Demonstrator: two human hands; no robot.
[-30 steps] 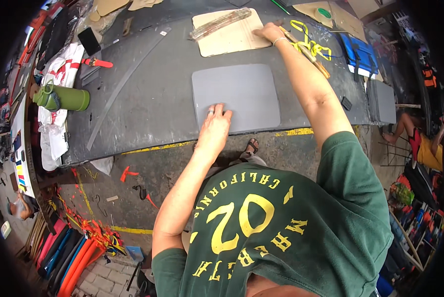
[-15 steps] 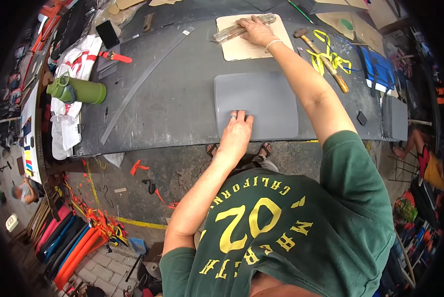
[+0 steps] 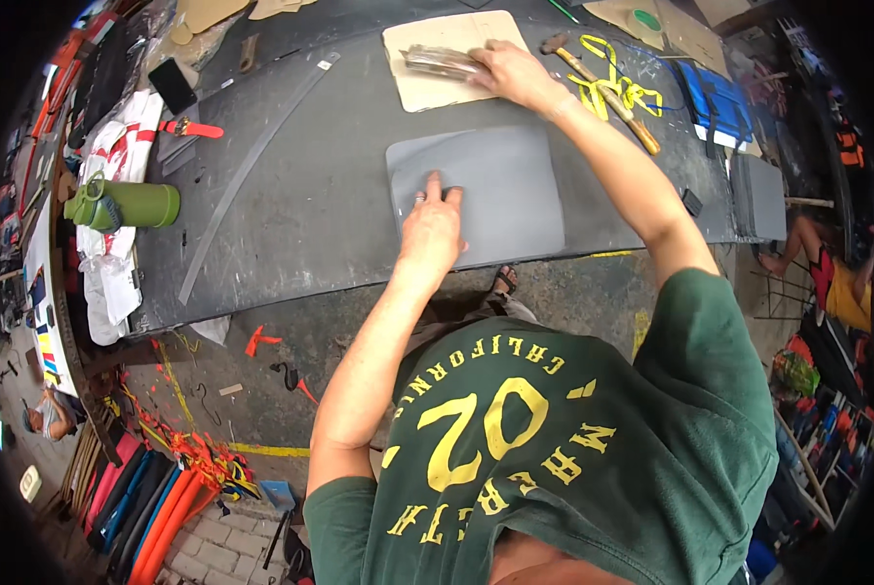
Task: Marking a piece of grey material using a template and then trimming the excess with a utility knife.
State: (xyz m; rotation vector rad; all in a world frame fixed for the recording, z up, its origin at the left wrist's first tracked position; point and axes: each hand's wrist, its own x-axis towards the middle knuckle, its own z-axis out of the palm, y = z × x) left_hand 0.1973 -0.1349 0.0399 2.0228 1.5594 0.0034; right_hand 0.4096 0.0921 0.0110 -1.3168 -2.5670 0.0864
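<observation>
My left hand [image 3: 432,229] rests on a grey sheet with rounded corners [image 3: 515,190], index finger stretched forward and the other fingers partly bent. It grips nothing. Farther off, my right hand [image 3: 523,78] holds the right end of a long, translucent plastic-wrapped bar [image 3: 439,62]. The bar lies across or just over a beige board with rounded corners [image 3: 412,96]; whether it touches is unclear. Slight blur smears the bar and the right fingertips. A hammer with a wooden handle [image 3: 607,96] lies right of the board, with yellow straps [image 3: 641,96] around it.
A green bottle [image 3: 130,205] lies on its side at the table's left, near a phone [image 3: 172,86] and a red-strapped watch [image 3: 193,129]. One long clear strip [image 3: 261,175] crosses the dark table [image 3: 310,214]. Blue folded fabric [image 3: 712,102] sits at the right.
My right hand has shifted from the bar's middle to its right end, and the bar has turned. My left hand has slid a little farther onto the grey sheet. The whole view has shifted.
</observation>
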